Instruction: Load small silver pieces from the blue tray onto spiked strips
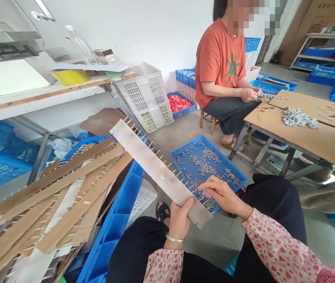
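Observation:
My left hand (pixel 181 220), with a bracelet at the wrist, grips a long whitish strip (pixel 158 165) near its lower end, thumb on its face. Thin pale sticks jut in a row from the strip's far edge. At the lower part of that row, my right hand (pixel 222 194) is closed in a pinch; what lies between the fingertips is too small to make out. Below and beyond it, a shallow blue tray (pixel 182 146) on the floor holds many small grey pointed pieces (pixel 205 167).
To the left, a blue crate (pixel 105 236) is piled with cardboard strips (pixel 67 188) bearing similar sticks. A person (pixel 220 59) in an orange shirt works at a low cardboard-topped table (pixel 326 137). White crates (pixel 143 94) stand beside a workbench (pixel 75 92).

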`<state>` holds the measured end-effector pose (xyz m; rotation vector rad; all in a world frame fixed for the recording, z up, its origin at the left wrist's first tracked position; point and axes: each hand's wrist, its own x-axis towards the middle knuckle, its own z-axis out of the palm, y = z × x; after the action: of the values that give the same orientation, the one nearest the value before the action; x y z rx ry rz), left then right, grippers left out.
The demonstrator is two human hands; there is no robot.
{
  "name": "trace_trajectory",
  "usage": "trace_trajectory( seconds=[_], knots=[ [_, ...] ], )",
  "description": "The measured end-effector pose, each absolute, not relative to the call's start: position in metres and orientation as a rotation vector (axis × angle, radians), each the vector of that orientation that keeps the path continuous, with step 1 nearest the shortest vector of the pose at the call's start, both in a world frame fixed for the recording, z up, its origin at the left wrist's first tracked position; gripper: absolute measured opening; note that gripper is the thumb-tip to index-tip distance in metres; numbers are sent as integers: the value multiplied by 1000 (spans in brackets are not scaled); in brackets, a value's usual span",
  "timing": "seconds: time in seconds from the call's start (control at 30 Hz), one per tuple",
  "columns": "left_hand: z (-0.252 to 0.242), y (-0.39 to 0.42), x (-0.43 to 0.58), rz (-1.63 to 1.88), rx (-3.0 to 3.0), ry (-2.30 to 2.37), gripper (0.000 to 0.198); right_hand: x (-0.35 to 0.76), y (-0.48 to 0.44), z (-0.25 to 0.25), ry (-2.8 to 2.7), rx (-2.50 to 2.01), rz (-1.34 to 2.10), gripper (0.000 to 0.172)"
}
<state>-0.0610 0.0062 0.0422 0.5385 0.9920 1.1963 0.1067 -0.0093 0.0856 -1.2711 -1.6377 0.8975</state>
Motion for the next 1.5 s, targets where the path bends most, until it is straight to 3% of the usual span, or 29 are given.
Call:
trace_trajectory(
  seconds=[0.23, 0.53, 0.67, 1.17, 1.27, 1.4, 1.5],
  knots=[
    [44, 5, -62, 1179, 571, 956, 23, 99, -14, 96, -1766, -1318, 649, 10],
    [43, 4, -62, 1187, 581, 968, 26, 102, -16, 97, -2077, -1274, 454, 24],
    [41, 5, -62, 1178, 591, 965, 25, 97, -17, 94, -2037, -1300, 502, 15],
    [41, 3, -63, 1148, 680, 896, 24, 86, -18, 85, -2007, -1294, 565, 16],
    [41, 4, -63, 1151, 670, 896, 23, 87, -18, 83, -1840, -1304, 725, 10],
    [41, 4, -62, 1176, 578, 958, 27, 97, -18, 82, -1529, -1314, 944, 26],
    [41, 4, -62, 1186, 523, 991, 30, 99, -19, 79, -1436, -1373, 963, 10]
  ],
)
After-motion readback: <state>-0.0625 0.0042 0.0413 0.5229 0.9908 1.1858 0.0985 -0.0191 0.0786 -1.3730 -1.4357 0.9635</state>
